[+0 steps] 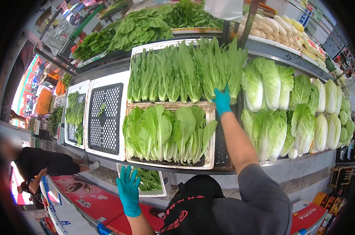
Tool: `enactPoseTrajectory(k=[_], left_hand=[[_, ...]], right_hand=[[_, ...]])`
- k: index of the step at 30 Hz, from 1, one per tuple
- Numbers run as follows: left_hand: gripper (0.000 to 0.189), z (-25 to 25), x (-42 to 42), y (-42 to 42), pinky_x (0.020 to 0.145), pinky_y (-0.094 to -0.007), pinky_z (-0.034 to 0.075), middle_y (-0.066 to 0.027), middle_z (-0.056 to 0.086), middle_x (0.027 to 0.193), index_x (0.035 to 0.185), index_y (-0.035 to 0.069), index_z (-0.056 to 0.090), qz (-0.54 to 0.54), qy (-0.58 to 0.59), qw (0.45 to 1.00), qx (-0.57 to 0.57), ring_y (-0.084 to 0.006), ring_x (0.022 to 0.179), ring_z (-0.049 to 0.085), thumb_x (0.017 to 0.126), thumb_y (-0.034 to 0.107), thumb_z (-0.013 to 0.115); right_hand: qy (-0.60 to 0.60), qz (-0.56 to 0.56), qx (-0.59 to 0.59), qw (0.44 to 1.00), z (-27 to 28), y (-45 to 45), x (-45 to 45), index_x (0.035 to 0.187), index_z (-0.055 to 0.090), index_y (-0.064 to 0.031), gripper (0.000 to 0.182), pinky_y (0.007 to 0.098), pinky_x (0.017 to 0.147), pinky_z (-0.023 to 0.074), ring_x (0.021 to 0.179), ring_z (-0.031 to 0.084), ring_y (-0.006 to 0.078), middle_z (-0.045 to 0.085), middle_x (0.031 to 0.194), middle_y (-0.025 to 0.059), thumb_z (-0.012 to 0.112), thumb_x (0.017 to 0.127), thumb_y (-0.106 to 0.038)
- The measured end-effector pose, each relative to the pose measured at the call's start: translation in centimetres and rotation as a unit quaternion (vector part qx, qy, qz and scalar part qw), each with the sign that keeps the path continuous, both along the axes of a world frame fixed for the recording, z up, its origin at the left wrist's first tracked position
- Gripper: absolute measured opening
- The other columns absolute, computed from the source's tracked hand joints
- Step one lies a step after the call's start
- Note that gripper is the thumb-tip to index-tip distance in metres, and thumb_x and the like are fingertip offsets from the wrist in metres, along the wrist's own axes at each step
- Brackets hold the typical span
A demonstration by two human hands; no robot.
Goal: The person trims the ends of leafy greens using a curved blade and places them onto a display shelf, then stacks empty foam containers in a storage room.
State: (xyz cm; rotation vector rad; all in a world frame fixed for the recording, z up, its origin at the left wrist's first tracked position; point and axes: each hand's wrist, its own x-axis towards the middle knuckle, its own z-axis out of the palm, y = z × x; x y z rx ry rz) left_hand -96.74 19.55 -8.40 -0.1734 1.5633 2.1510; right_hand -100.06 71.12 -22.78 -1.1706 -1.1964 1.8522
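My right hand (pixel 223 101), in a teal glove, reaches to the stem ends of the long-leaf lettuce (pixel 211 70) at the right of the upper white foam box (pixel 154 46). Its fingers are among the leaves, and whether they grip a stalk cannot be told. My left hand (pixel 128 189), gloved the same way, is raised with fingers spread and holds nothing. Beneath it in the picture is a foam box of leafy greens (pixel 149 179). Broad-leaved greens with pale stems (pixel 168 132) lie upright in rows in the lower foam box (pixel 211 155), below the lettuce.
Napa cabbages (pixel 271 88) stand to the right. Left are a foam box with a black mesh liner (pixel 105 117) and another holding a few greens (pixel 76 110). White radishes (pixel 274 26) fill the back right. A person (pixel 48 161) stands left, by red-topped chest freezers (pixel 86 194).
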Motion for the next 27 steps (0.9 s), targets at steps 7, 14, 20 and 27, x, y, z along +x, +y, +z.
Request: enactPoseTrajectory(k=[7, 14, 20, 27], left_hand=[[0.066, -0.1, 1.9, -1.9, 0.100, -0.0421, 0.034, -0.0107, 0.039, 0.142, 0.143, 0.013, 0.034, 0.023, -0.029, 0.999, 0.003, -0.0293, 0.125, 0.043, 0.093, 0.055, 0.042], [0.062, 0.9, 5.0, -6.9, 0.098, -0.0419, 0.035, -0.0087, 0.044, 0.138, 0.140, 0.014, 0.038, 0.092, -0.054, 0.994, -0.038, -0.0269, 0.120, 0.046, 0.093, 0.054, 0.044], [0.057, 5.0, 10.4, -14.5, 0.088, -0.0368, 0.042, -0.0056, 0.050, 0.131, 0.140, 0.014, 0.040, 0.219, -0.042, 0.969, -0.111, -0.0224, 0.109, 0.053, 0.092, 0.044, 0.051], [0.049, 15.8, 21.5, -22.3, 0.095, -0.0350, 0.039, -0.0061, 0.050, 0.134, 0.139, 0.016, 0.042, 0.394, 0.046, 0.858, -0.327, -0.0213, 0.116, 0.051, 0.095, 0.039, 0.044]], right_hand=[[-0.029, 0.035, 0.005, 0.999, -0.4, 1.2, 0.4, 0.150, 0.012, -0.0193, 0.077, 0.0407, 0.067, 0.0545, 0.064, 0.049, 0.0171, 0.052, 0.076, 0.0059, 0.058, 0.089, -0.010], [0.006, 0.130, 0.052, 0.990, -3.7, 2.0, 1.7, 0.150, 0.005, -0.0185, 0.085, 0.0388, 0.065, 0.0535, 0.083, 0.060, 0.0241, 0.058, 0.112, 0.0127, 0.061, 0.086, -0.009], [-0.030, 0.180, 0.089, 0.979, -1.7, 0.4, 4.3, 0.148, 0.015, -0.0063, 0.073, 0.0283, 0.059, 0.0456, 0.078, 0.054, 0.0146, 0.057, 0.110, 0.0112, 0.056, 0.088, -0.005], [0.093, 0.138, 0.101, 0.981, 1.6, -5.4, 5.6, 0.137, 0.038, -0.0078, 0.052, 0.0270, 0.057, 0.0480, 0.078, 0.061, 0.0170, 0.058, 0.103, 0.0069, 0.061, 0.091, -0.017]])
